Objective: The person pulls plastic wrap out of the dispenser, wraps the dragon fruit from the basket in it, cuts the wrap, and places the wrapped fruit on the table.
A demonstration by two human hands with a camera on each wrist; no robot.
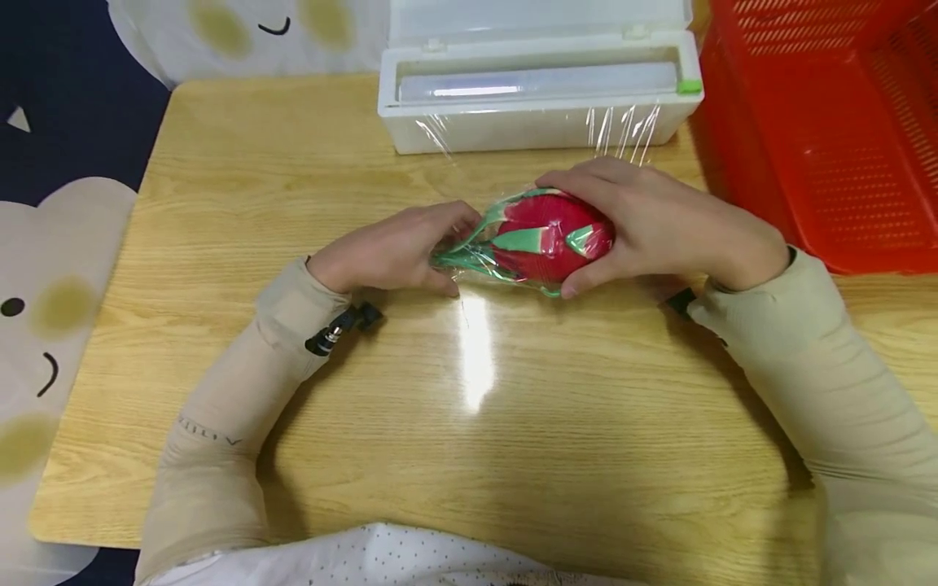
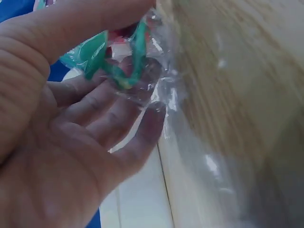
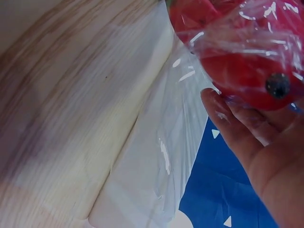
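A red dragon fruit point(image 1: 551, 236) with green leaf tips lies on its side, covered in clear cling film point(image 3: 164, 156). My right hand point(image 1: 645, 216) holds its rounded end, thumb on the near side and fingers on the far side. At the leafy end, my left hand point(image 1: 406, 248) has thumb and fingers curled about the green tips point(image 2: 126, 76) and the crinkled film over them. The film stretches from the fruit back to a white dispenser box point(image 1: 528, 129). Inside the box sits a film roll point(image 1: 538, 84). The right wrist view shows a dark round spot on the fruit's end.
The dispenser's lid point(image 1: 535, 18) stands raised at the back, and a green slider point(image 1: 689, 87) is at its right front corner. A red plastic basket point(image 1: 850, 163) stands at the right. All this is on a light wooden table point(image 1: 440, 456).
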